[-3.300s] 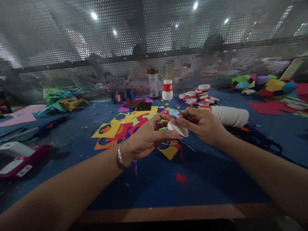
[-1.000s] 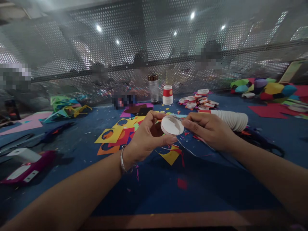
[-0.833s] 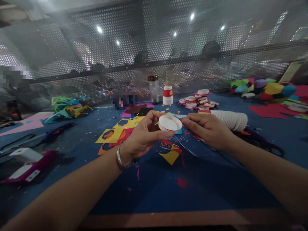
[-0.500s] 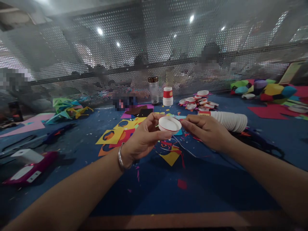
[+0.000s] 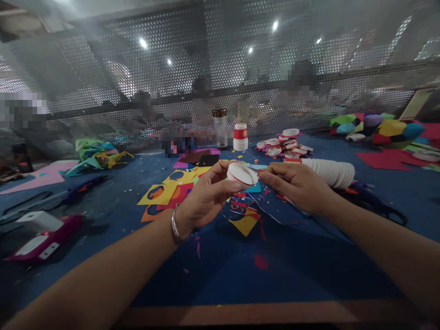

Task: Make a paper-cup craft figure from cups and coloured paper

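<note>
My left hand (image 5: 215, 190), with a silver bangle on its wrist, is closed on a shallow white paper cup bottom (image 5: 242, 174) with a red line round its edge. The piece is tilted, its open side facing up and away. Close to its right edge, my right hand (image 5: 294, 183) is closed in a pinch; what it holds, if anything, is hidden by the fingers. Below the hands lie a thin pale strip (image 5: 264, 208), a yellow paper piece (image 5: 244, 224) and several red scraps on the blue table (image 5: 220, 275).
Yellow sheets with round holes (image 5: 158, 194) lie left of my hands. Behind stand a glass bottle (image 5: 220, 130) and stacked cups (image 5: 240, 137), beside a pile of cut cup pieces (image 5: 285, 144). A cup stack (image 5: 330, 172) lies right; a magenta power strip (image 5: 51, 238) lies left.
The cup bottom has tilted and turned slightly in my left hand, so more of its side shows at the left. My right hand stays close to its edge.
</note>
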Demonstrator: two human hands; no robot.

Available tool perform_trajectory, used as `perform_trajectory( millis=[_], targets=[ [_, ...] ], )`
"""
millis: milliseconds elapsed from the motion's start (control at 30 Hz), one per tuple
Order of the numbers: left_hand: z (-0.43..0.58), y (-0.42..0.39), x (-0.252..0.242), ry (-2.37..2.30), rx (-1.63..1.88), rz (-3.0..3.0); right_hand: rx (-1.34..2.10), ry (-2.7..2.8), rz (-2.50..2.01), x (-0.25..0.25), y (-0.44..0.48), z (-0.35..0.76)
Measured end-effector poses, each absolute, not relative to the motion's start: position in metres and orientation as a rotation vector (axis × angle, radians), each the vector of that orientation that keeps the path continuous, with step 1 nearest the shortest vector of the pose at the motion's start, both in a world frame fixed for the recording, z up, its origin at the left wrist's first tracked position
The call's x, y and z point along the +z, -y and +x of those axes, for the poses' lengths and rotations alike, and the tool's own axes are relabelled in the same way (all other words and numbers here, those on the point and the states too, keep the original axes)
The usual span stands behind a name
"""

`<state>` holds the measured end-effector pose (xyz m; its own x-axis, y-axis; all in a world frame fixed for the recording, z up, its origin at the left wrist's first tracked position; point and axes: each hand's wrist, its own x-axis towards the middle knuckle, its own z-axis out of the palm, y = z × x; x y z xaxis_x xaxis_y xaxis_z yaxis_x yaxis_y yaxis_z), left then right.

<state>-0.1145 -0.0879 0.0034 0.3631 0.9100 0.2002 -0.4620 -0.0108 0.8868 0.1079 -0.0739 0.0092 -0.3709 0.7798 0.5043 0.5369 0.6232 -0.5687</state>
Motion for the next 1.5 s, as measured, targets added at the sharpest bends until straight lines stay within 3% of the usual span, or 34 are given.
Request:
perform_trajectory(
  millis=[333, 1500],
  targets=[
    [-0.1084, 0.089, -0.0023, -0.541, 1.265, 1.051, 0.415, 2.089, -1.114, 0.019, 0.0777, 0.1032],
    [-0.111, 0.089, 0.0002, -0.487, 1.135, 1.062, 0.383, 2.107, -1.059, 0.0188, 0.0804, 0.1041]
  ],
)
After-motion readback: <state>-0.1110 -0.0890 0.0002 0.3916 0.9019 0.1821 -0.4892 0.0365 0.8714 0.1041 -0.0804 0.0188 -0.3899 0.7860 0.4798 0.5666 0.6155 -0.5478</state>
